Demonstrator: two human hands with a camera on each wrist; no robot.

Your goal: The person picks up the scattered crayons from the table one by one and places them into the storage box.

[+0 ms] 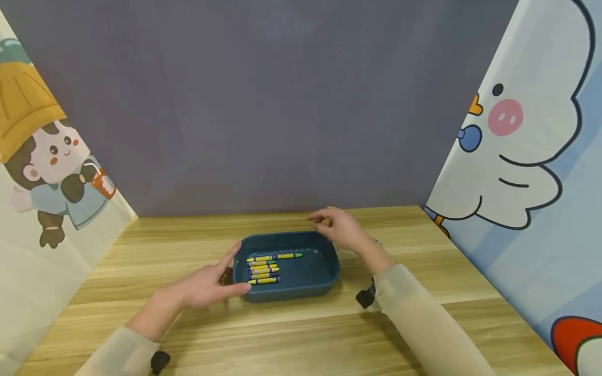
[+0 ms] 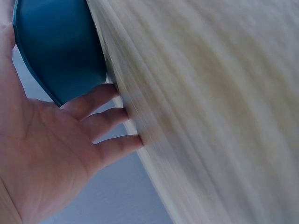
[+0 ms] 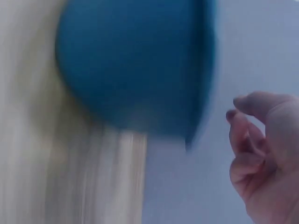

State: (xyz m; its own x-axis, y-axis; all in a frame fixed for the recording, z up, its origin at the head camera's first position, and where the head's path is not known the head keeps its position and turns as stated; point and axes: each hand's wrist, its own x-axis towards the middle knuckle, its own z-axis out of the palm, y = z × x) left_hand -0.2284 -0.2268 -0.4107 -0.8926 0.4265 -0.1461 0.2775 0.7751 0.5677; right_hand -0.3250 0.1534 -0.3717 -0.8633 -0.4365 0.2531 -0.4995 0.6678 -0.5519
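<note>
A dark blue box point(image 1: 291, 294) stands on the table, its wall also filling much of the right wrist view. Several yellow-wrapped crayons point(image 1: 263, 272) lie side by side in its left half; a green-tipped crayon point(image 1: 288, 256) lies behind them. My left hand point(image 1: 207, 284) touches the box's left end, thumb at the front rim and index finger near the back left corner. Its other fingers point(image 2: 105, 122) stretch down to the tabletop. Above the back right corner hovers my right hand point(image 1: 342, 228), apart from the rim. Its fingers are loosely bent, and I see nothing held between them.
The wood-grain table point(image 1: 301, 339) meets a grey back wall point(image 1: 282, 115). Cartoon-printed panels point(image 1: 517, 156) stand at both sides. A small blue item point(image 1: 378, 241), mostly hidden, shows just behind my right wrist.
</note>
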